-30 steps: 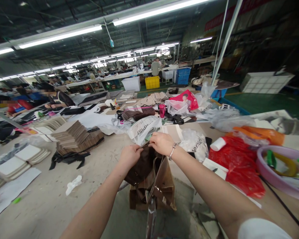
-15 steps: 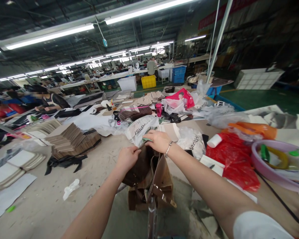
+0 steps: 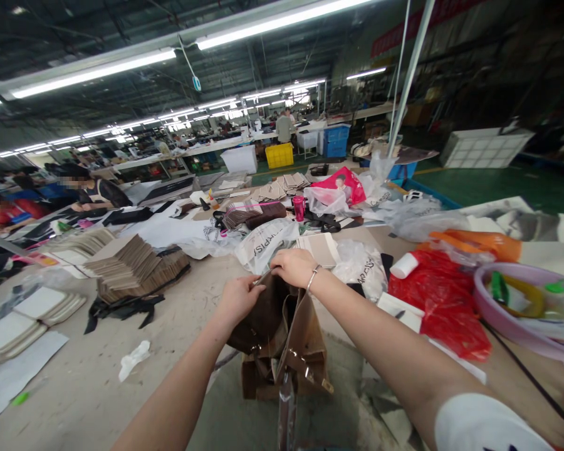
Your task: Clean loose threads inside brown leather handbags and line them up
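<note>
A brown handbag (image 3: pixel 305 326) with metal fittings and a clear-wrapped strap stands with its mouth open in front of me. Beneath it is a brown block or box (image 3: pixel 254 379), partly hidden. My left hand (image 3: pixel 242 297) is closed on the bag's upper edge at the left, thumb against the rim. On the far part of the same edge, my right hand (image 3: pixel 294 266) pinches the material, a bracelet at its wrist. The two hands are close together. Shadow hides most of the bag's inside, and the right fingertips are partly covered.
Stacks of tan boards (image 3: pixel 122 260) stand left on the table (image 3: pixel 178 319). A printed plastic bag (image 3: pixel 263 241) lies just beyond my hands. To the right are a red plastic bag (image 3: pixel 437 300) and a purple basin (image 3: pixel 486 307). A co-worker (image 3: pixel 96 188) sits at the far left.
My right hand has shifted slightly along the bag's rim and its fingers have curled in more. My left hand stays on the edge, a little further left. The bag has barely moved.
</note>
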Demonstrator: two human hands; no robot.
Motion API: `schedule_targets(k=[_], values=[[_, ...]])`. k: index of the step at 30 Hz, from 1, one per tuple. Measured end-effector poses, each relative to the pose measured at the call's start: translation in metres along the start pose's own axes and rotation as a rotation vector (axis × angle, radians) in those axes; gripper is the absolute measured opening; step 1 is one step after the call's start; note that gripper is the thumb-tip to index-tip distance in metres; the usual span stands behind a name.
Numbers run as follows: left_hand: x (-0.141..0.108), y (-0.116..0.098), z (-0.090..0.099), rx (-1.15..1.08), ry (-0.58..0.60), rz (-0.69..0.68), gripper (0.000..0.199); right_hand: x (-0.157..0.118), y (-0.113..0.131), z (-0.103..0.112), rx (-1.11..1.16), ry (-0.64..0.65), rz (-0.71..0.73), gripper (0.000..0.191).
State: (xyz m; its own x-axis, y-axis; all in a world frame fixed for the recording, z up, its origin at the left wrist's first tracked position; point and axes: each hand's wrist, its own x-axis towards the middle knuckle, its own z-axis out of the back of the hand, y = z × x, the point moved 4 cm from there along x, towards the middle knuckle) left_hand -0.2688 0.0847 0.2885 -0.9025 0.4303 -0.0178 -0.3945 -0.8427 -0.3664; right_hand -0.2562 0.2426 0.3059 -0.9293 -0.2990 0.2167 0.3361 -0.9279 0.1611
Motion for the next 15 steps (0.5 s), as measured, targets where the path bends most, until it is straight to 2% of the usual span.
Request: schedule_targets(k=[5,8,10,15], values=[[0.001,0.007,0.002,-0.172,0.064,0.013,0.056,0.001,-0.001,-0.001,-0.015,0.034,-0.013,0.020],[0.001,0.008,0.002,-0.169,0.076,-0.032,0.065,0.002,-0.002,-0.001,-0.017,0.022,-0.009,0.019],[0.002,0.006,0.003,-0.127,0.037,-0.047,0.061,0.004,-0.001,-0.001,-0.023,0.030,-0.007,0.020],[0.008,-0.008,0.004,0.115,-0.048,-0.095,0.029,0.008,0.004,0.000,-0.017,0.059,-0.010,0.021]])
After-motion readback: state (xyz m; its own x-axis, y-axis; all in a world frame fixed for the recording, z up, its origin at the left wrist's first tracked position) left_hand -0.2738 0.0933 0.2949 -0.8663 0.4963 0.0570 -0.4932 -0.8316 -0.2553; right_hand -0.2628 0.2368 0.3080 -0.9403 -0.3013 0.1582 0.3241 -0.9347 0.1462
